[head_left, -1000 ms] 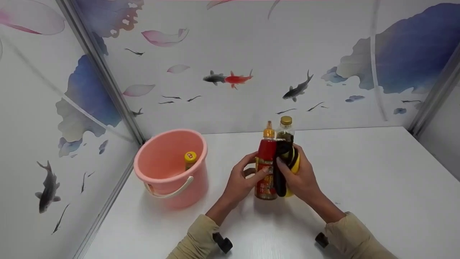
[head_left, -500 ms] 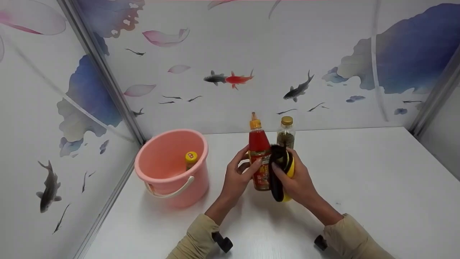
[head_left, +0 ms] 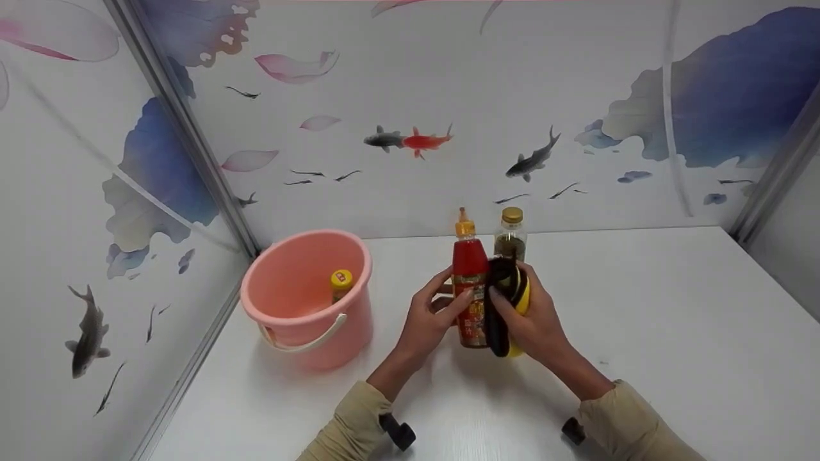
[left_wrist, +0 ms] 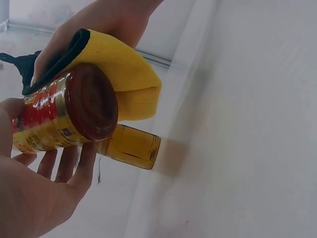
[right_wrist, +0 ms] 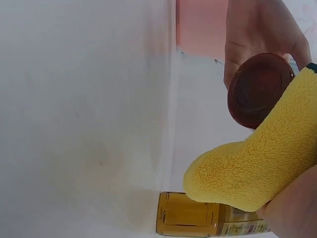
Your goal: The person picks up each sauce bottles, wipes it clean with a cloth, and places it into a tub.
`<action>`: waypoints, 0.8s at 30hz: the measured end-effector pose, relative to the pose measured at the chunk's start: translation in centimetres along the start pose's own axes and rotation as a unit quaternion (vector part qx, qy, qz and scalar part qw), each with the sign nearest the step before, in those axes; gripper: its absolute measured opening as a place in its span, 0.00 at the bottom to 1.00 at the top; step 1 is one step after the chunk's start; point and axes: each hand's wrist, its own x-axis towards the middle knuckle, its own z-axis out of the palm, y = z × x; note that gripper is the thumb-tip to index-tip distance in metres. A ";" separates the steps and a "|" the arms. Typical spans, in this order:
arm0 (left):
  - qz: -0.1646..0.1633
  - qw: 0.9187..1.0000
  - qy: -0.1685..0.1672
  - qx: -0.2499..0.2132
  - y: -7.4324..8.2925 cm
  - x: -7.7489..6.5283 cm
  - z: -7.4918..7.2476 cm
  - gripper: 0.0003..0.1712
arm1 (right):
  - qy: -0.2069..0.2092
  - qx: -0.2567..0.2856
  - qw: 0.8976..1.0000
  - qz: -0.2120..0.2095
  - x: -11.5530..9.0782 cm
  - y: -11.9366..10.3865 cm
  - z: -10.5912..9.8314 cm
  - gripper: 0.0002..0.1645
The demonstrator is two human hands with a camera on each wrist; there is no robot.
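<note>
My left hand point(head_left: 428, 315) grips a red sauce bottle point(head_left: 471, 256) with a yellow nozzle cap, held upright in the head view. In the left wrist view the bottle's dark base point(left_wrist: 94, 101) shows, raised off the table. My right hand point(head_left: 537, 317) holds a folded yellow cloth point(right_wrist: 247, 158) with a black edge against the bottle's right side. The cloth's dark side point(head_left: 496, 320) faces the bottle in the head view. Just behind the cloth stands a glass bottle point(head_left: 510, 240) with a gold cap; its amber lower part point(left_wrist: 133, 146) shows in the left wrist view.
A pink bucket point(head_left: 304, 320) with a white handle stands on the white table point(head_left: 672, 333) at left. Inside it is a yellow-capped container point(head_left: 341, 280). A wall point(head_left: 448, 77) painted with fish and petals rises behind the table, with another panel at left.
The sauce bottle and cloth first rose and shifted left, uncovering the glass bottle behind. Since then both have come slightly back down and right. The bucket has not moved.
</note>
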 end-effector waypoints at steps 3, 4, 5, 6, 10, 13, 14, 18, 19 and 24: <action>-0.010 1.000 -0.010 0.013 0.0 0.0 0.1 0.37 | 0.003 0.001 1.000 0.000 0.0 0.0 -0.1 0.32; -0.014 1.000 -0.014 0.015 0.0 0.0 0.1 0.37 | 0.004 0.001 1.000 0.000 0.1 0.0 -0.2 0.32; -0.018 1.000 -0.019 0.016 0.0 0.0 0.1 0.37 | 0.005 0.001 1.000 0.000 0.1 0.0 -0.2 0.32; -0.022 0.999 -0.023 0.017 0.1 0.0 0.1 0.37 | 0.006 -0.001 1.000 0.000 0.1 0.0 -0.2 0.32; -0.037 0.998 -0.042 0.018 0.1 -0.2 0.1 0.37 | 0.007 -0.002 1.000 0.003 0.2 0.0 -0.4 0.32; -0.043 0.997 -0.060 0.021 0.2 -0.3 0.1 0.38 | 0.009 0.004 1.000 0.000 0.2 0.0 -0.5 0.32; -0.043 0.997 -0.066 0.021 0.2 -0.3 0.1 0.38 | 0.010 0.007 1.000 -0.002 0.3 -0.1 -0.6 0.32; -0.036 0.996 -0.079 0.020 0.1 -0.3 0.2 0.36 | 0.010 0.021 1.000 -0.007 0.3 -0.1 -0.7 0.31; -0.033 0.996 -0.076 0.019 0.1 -0.3 0.2 0.36 | 0.010 0.021 1.000 -0.006 0.3 -0.2 -0.8 0.32; -0.022 0.999 -0.043 -0.006 0.1 -0.1 0.1 0.32 | 0.011 0.022 1.000 -0.007 0.3 -0.2 -0.7 0.32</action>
